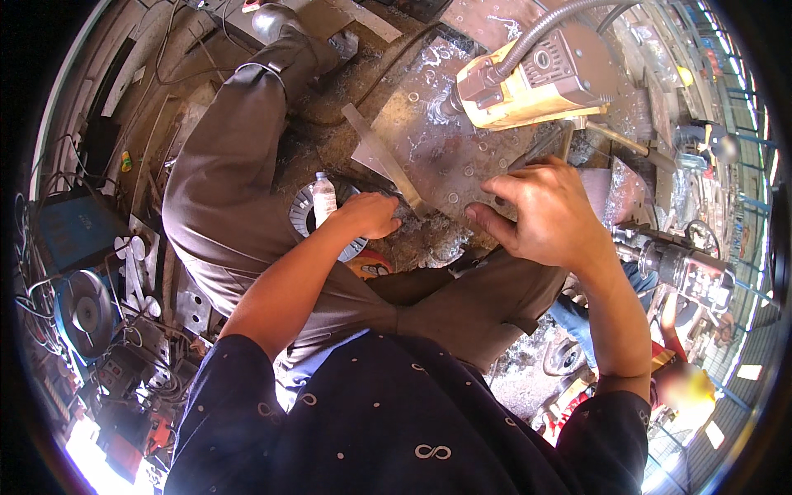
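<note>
My left hand (369,216) is low between my knees, fingers curled; whatever they may hold is hidden. Beside it a small clear plastic bottle (324,200) with a pale cap stands near a grey ridged round piece (302,216). My right hand (540,206) hovers over the near edge of a steel plate (450,161), thumb and fingers apart with nothing between them. Small rings and shavings are scattered on that plate. A flat metal bar (384,158) lies slanted across the plate's left side. Beyond my right hand stands a yellow and grey drilling machine (536,78) with a ribbed hose (540,31).
A wooden-handled tool (619,137) lies right of the machine. At the left are a blue box (76,231), a round reel-like part (87,313) and tangled cables. Metal machinery (685,268) is at the right. A person in a yellow helmet (700,396) is at the lower right.
</note>
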The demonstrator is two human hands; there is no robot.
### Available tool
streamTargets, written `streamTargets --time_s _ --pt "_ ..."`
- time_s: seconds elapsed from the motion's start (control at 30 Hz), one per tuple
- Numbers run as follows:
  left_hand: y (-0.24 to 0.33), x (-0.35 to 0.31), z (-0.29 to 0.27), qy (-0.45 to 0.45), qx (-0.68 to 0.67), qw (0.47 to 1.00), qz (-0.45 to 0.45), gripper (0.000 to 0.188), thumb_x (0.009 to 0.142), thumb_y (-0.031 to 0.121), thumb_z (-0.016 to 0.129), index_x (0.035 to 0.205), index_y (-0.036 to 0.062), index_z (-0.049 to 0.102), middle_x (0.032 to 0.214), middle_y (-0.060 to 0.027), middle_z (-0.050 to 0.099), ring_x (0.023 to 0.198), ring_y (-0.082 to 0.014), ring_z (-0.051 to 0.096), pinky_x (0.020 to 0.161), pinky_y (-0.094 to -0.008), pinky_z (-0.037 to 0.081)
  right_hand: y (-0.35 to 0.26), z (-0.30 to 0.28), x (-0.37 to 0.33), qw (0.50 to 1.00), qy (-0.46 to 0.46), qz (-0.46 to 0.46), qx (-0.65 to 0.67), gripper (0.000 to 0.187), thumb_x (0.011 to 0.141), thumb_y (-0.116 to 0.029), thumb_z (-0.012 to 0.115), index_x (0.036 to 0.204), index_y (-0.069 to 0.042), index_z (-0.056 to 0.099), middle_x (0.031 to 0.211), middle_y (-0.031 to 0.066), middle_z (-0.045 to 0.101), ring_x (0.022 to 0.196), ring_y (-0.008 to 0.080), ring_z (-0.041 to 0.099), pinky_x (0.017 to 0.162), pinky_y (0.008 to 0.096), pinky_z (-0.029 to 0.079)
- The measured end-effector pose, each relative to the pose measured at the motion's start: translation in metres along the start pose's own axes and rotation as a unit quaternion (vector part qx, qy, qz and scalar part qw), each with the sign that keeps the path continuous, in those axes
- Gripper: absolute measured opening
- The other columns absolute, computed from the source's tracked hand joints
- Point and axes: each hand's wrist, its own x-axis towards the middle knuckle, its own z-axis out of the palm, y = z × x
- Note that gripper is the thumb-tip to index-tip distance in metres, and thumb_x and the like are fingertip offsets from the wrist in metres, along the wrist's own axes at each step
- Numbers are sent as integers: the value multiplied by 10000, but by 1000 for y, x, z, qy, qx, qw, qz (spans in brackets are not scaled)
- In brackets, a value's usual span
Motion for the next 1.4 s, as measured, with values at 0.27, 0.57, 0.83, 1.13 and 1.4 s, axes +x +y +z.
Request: streamTargets --time_s 0.27,0.57,0.83,1.13,1.4 --pt "-1 2 2 0 -6 1000 2 447 1019 358 585 1256 -19 621 1206 -263 703 1184 -451 654 990 -565 514 -1 0 1 1000 -8 1 -4 317 873 -333 755 740 -47 720 603 189 665 612 370 700 645 479 559" --pt "-19 36 34 65 -145 980 -119 580 932 496 681 1192 -23 671 1115 -240 740 1111 -442 693 934 -559 533 -1 6 1 1000 4 -5 -4 318 886 -354 749 766 -60 723 613 176 673 617 367 699 650 481 555" --pt "-13 123 72 150 -651 693 -269 657 883 507 774 1238 -38 688 1116 -169 740 954 -329 725 874 -511 533 -1 10 2 1000 5 1 -14 337 900 -390 742 773 -78 718 619 166 673 613 360 694 631 473 549" --pt "-54 188 172 260 -405 859 -176 332 918 168 663 1178 -37 700 1001 -161 729 886 -314 709 771 -474 541 -5 11 -3 999 4 46 -27 345 925 -412 710 921 -70 753 734 169 722 728 354 727 738 469 570" --pt "17 48 63 288 -641 690 -172 149 1018 115 592 1149 48 567 816 -81 646 590 -177 573 485 -364 464 26 -8 -33 947 312 -61 -42 171 901 -195 771 1007 -61 768 757 94 723 663 268 699 697 409 566"
